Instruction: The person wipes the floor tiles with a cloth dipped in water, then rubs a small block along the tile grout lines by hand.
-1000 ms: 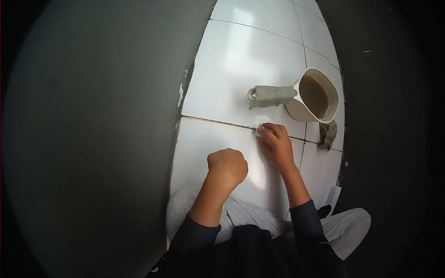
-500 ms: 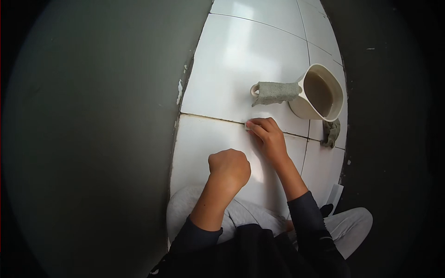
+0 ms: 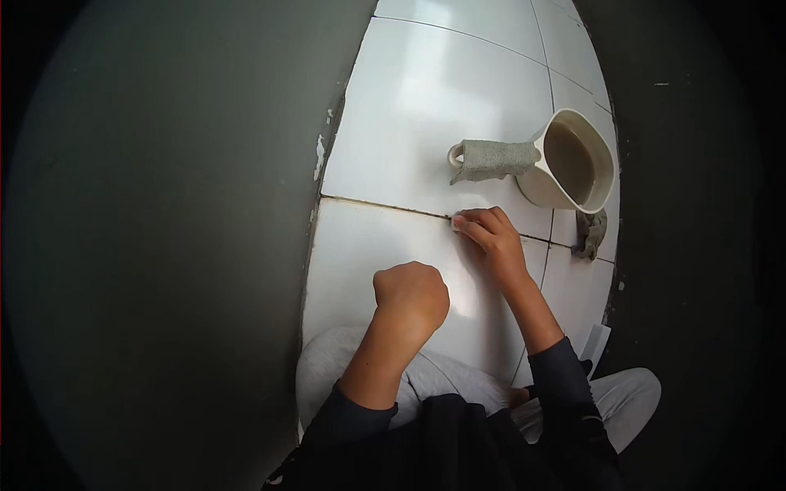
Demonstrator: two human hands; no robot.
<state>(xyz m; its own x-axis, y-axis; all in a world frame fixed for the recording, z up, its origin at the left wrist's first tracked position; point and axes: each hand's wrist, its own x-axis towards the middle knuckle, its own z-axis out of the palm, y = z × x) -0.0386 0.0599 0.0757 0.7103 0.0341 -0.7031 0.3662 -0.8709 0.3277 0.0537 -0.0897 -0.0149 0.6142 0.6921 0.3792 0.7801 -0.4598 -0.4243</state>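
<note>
White bit (image 3: 455, 223) is sitting pinched at a dark joint (image 3: 385, 204) in the tiles (image 3: 352, 270). Nearest me, my trousers (image 3: 332, 368) are showing grey on both sides of my sleeves (image 3: 348, 417). Just ahead, my left hand (image 3: 413, 296) is bending knuckles-up above the near tile, its fingers turning under; I cannot tell whether they are closing on anything. Farther out, my right hand (image 3: 495, 241) is gripping the bit between thumb and fingertips.

Handling, by judgement: the bit is probably weighing next to nothing and looking firm rather than floppy, perhaps turning slippery if wet. Pinching its sides is looking like the best hold, leaving the edge at the joint free.

Hard to make out: thumb and fingers are covering much of the bit, hiding its full shape and material. Past the right hand, a cup (image 3: 532, 188) is standing with murky liquid (image 3: 569, 159), depth not showing. Grey cloth (image 3: 495, 159) is wrapping its handle; a rag (image 3: 593, 233) beside it is lying partly hidden behind the cup.
</note>
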